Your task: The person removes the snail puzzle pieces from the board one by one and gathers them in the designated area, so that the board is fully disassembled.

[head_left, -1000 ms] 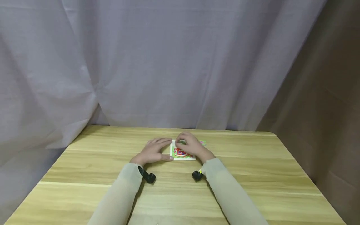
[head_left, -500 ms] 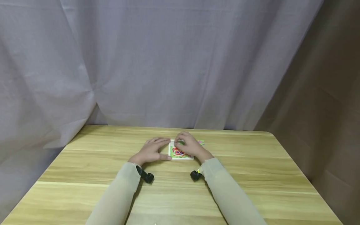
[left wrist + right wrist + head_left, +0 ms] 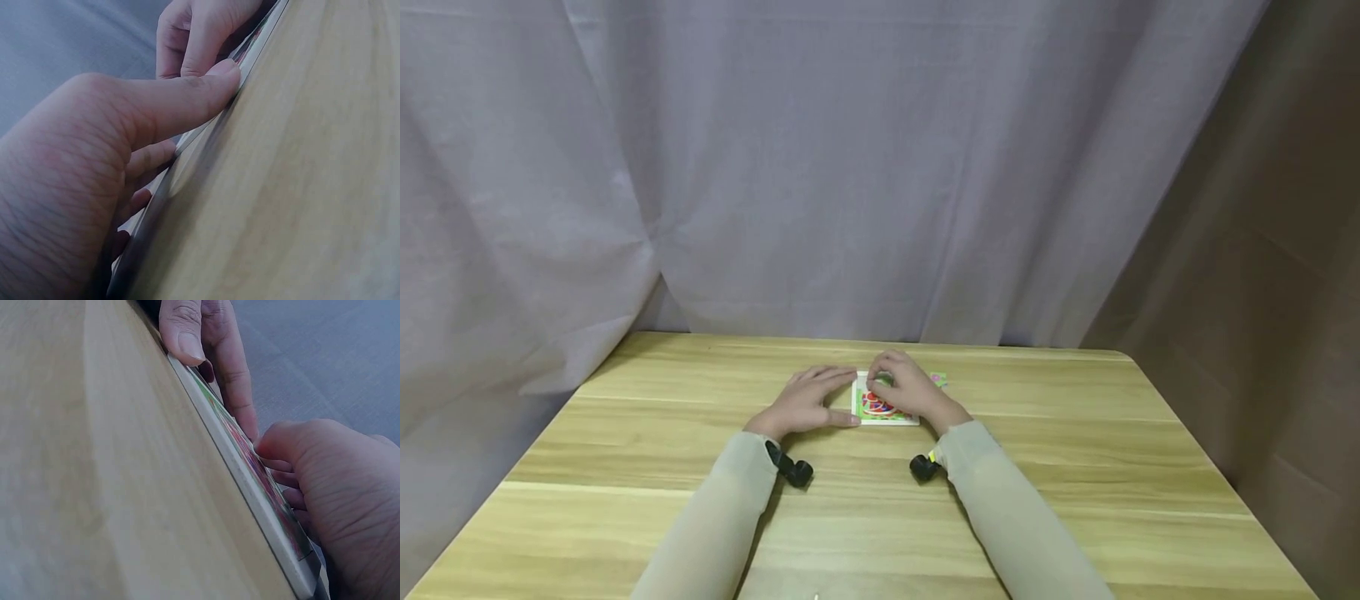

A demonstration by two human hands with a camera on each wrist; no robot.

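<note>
A small jigsaw puzzle (image 3: 887, 410) in a white frame lies on the table, its picture red, blue and green. At its upper left a pale patch of bare board shows. My left hand (image 3: 805, 404) lies along the frame's left side, thumb at the near corner, straight fingertips at the far one. Over the upper part of the picture my right hand (image 3: 910, 390) bends, thumb and finger pinching what looks like a puzzle piece (image 3: 254, 449), mostly hidden by the fingers. In the right wrist view the thumb tip is right at the picture's surface.
A loose green puzzle piece (image 3: 938, 380) with a pink flower lies right of the frame, partly behind the right hand. The wooden table (image 3: 850, 517) ends at a grey curtain (image 3: 820, 183). Dark cameras (image 3: 797, 473) are strapped at both wrists.
Both hands keep nearly the same place on the puzzle. The whole head view shifts slightly; the right fingers stay at the upper left of the picture.
</note>
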